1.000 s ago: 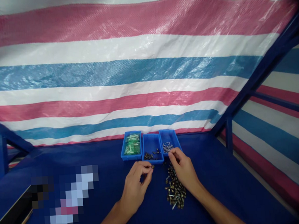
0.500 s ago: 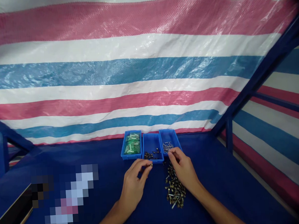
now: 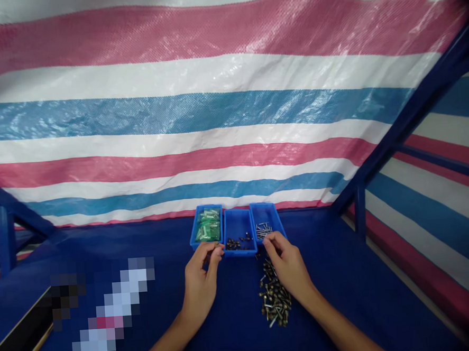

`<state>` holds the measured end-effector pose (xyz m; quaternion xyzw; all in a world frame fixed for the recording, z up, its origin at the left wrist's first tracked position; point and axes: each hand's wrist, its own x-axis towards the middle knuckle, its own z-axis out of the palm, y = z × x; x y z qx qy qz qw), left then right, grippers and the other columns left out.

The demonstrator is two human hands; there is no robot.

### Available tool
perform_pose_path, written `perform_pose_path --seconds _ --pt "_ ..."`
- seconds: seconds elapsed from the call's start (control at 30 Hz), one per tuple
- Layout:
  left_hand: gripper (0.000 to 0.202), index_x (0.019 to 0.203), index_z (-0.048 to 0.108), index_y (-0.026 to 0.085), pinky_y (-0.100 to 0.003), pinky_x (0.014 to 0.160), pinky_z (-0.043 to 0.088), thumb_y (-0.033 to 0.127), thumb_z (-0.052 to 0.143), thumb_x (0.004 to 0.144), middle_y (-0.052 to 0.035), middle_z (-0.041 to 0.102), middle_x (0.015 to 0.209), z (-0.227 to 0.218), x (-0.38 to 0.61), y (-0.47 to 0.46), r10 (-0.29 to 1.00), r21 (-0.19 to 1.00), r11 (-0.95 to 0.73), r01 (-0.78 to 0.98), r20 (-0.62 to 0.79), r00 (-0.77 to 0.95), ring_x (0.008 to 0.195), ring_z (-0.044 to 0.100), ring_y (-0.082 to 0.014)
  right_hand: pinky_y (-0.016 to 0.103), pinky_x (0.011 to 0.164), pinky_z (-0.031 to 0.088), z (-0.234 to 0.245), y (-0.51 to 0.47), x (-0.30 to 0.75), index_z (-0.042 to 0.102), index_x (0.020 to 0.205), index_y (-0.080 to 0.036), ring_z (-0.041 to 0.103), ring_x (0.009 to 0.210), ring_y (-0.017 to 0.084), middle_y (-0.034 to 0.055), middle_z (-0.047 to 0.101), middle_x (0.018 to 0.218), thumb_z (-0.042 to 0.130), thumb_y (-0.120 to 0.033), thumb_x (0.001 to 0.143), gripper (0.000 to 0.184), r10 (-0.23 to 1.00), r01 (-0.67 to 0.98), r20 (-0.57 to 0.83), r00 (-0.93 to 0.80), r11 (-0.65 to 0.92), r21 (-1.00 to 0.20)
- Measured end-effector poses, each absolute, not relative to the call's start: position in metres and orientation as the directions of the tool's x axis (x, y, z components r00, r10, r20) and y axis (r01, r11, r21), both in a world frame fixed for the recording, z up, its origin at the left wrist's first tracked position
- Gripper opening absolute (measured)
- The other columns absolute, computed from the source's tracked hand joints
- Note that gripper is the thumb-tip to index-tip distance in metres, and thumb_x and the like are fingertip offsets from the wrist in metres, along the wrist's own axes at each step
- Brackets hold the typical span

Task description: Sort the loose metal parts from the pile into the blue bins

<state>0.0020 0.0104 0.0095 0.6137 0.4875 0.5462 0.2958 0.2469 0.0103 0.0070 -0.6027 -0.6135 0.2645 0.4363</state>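
Note:
My left hand (image 3: 201,278) is closed in a pinch at the front of the left blue tray, which holds green-and-white pieces (image 3: 209,223). A tiny brass-coloured piece (image 3: 218,245) shows at its fingertips. My right hand (image 3: 288,265) is pinched too, at the front edge of the right blue tray (image 3: 279,218) of silver screws (image 3: 264,230); whatever its fingers hold is hidden. Partly under that hand lies a pile of dark, brass and silver screw-like parts (image 3: 276,300). Between the hands stands the middle blue tray (image 3: 237,217), with small dark parts (image 3: 234,244) inside.
The trays stand side by side toward the back of the blue table (image 3: 143,239). A long black object with a pale edge (image 3: 23,328) and a pixelated strip (image 3: 111,310) lie at left. Striped sheeting (image 3: 199,111) hangs behind, and a blue frame bar (image 3: 399,139) slants at right.
My left hand has moved left and slightly away from me, from before the middle tray to the left tray's front, still pinched. My right hand has hardly moved.

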Motion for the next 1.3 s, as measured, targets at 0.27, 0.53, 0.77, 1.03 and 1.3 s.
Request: perform_pose_path --seconds 0.27,0.53,0.77,1.03,1.3 --pt "0.018 0.098 0.078 0.022 -0.027 0.075 0.054 0.033 0.066 0.106 -0.0025 0.072 0.091 0.011 -0.001 0.014 0.871 0.83 -0.466 0.306 0.491 -0.007 0.081 0.07 -0.0179 0.025 0.066 0.043 0.006 0.011 0.247 0.066 0.094 -0.023 0.056 0.065 0.016 -0.0015 0.065 0.076 0.051 -0.054 0.107 0.036 0.966 0.513 0.232 0.111 0.144 -0.847" --pt "0.012 0.111 0.077 0.023 -0.026 0.073 0.055 0.02 0.066 0.106 -0.0027 0.073 0.093 0.015 0.002 0.008 0.771 0.708 -0.622 0.334 0.629 0.102 0.077 0.07 -0.016 0.026 0.068 0.044 0.005 0.012 0.247 0.065 0.094 -0.023 0.056 0.066 0.017 -0.0009 0.065 0.076 0.049 -0.057 0.107 0.039 0.966 0.51 0.239 0.098 0.158 -0.846" --pt "0.019 0.115 0.077 0.022 -0.024 0.071 0.057 0.026 0.059 0.109 -0.0014 0.074 0.088 0.018 -0.005 0.012 0.807 0.719 -0.542 0.435 0.589 0.031 0.074 0.071 -0.0152 0.026 0.067 0.042 0.008 0.01 0.246 0.064 0.094 -0.024 0.055 0.065 0.017 -0.0019 0.063 0.075 0.049 -0.057 0.107 0.038 0.97 0.511 0.221 0.104 0.138 -0.848" --pt "0.02 0.106 0.076 0.021 -0.023 0.067 0.055 0.034 0.061 0.109 0.0002 0.072 0.079 0.016 -0.009 0.014 0.834 0.732 -0.485 0.479 0.552 0.0 0.069 0.07 -0.016 0.026 0.067 0.042 0.008 0.01 0.246 0.065 0.094 -0.024 0.055 0.064 0.017 -0.002 0.064 0.075 0.05 -0.055 0.107 0.038 0.968 0.518 0.229 0.102 0.145 -0.843" --pt "0.018 0.108 0.075 0.022 -0.024 0.071 0.057 0.029 0.059 0.11 -0.0018 0.073 0.084 0.017 -0.004 0.01 0.779 0.671 -0.586 0.454 0.621 0.088 0.069 0.068 -0.0149 0.026 0.066 0.041 0.008 0.011 0.246 0.064 0.094 -0.024 0.053 0.064 0.016 -0.0022 0.062 0.075 0.049 -0.058 0.107 0.04 0.97 0.509 0.222 0.101 0.141 -0.849"
